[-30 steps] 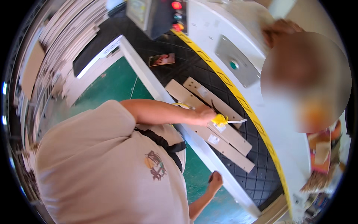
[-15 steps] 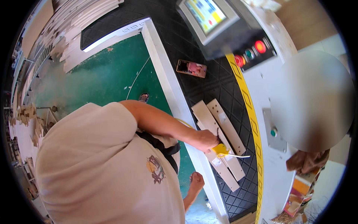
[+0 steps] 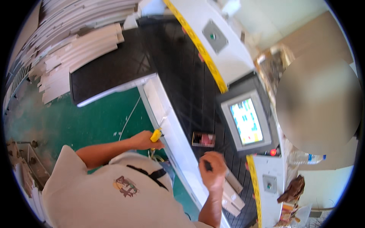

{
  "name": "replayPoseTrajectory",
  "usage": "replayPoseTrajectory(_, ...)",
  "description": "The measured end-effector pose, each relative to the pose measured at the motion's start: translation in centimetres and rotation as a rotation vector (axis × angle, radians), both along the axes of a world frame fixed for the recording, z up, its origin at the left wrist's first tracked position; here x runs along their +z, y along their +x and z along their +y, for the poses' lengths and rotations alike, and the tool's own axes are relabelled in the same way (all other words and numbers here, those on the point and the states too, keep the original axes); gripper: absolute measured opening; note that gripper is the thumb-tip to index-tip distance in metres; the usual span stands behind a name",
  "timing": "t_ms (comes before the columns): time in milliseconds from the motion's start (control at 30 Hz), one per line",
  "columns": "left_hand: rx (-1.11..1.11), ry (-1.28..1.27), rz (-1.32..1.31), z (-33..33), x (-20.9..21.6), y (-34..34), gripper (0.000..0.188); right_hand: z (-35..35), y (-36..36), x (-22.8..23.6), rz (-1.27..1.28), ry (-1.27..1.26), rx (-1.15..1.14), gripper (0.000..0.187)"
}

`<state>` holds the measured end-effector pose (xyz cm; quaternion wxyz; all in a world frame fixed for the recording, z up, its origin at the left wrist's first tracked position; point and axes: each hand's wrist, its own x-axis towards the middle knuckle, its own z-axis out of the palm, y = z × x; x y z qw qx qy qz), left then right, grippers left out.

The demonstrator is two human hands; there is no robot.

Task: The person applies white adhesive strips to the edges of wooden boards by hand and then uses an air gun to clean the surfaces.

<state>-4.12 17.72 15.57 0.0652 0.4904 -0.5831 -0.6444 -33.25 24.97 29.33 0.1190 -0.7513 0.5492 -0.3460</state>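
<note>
My left hand is wrapped around a yellow air blow gun, its thin nozzle tilted up beside the conveyor's white side rail. Above the near part of the black belt, my right hand is closed with its fingers curled. A small dark patch shows among those fingers; what it is I cannot make out. Light wooden boards lie on the belt just beyond my right wrist, partly hidden by it. A phone with its screen lit lies on the belt near my right hand.
A machine control screen stands at the belt's far side, along a yellow striped edge. Stacked pale boards fill the back left. A plastic bottle and brown cloth are at the right. Green floor lies left.
My view has swung left. The blow gun in my left hand has moved away from the boards to the rail. My right hand has risen from beside the rail to over the belt.
</note>
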Motion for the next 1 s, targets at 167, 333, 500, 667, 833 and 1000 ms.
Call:
replayPoseTrajectory(167,0.554,0.354,0.278,-4.3,-2.9,5.1,0.038,-19.7,6.4,9.8,0.143,-0.804,-0.002,0.024)
replayPoseTrajectory(333,0.678,0.373,0.364,-7.0,-3.1,5.7,0.037,-37.4,7.3,12.3,0.317,-0.909,-0.243,0.011)
replayPoseTrajectory(500,0.524,0.442,0.343,-9.0,-4.4,8.8,0.033,-47.0,4.0,9.6,0.714,-0.763,-0.365,0.011)
replayPoseTrajectory(667,0.443,0.436,0.243,-13.7,-5.2,13.0,0.033,-40.6,8.0,4.9,0.761,-0.502,-0.316,0.012)
replayPoseTrajectory(833,0.278,0.641,0.25,-18.3,-6.9,15.6,0.041,-21.8,16.0,-6.6,-0.097,0.019,-0.06,0.027)
replayPoseTrajectory(1000,-0.098,0.724,0.342,-17.1,-5.3,12.4,0.052,-10.9,24.6,-18.2,-0.985,0.786,-0.113,0.07)
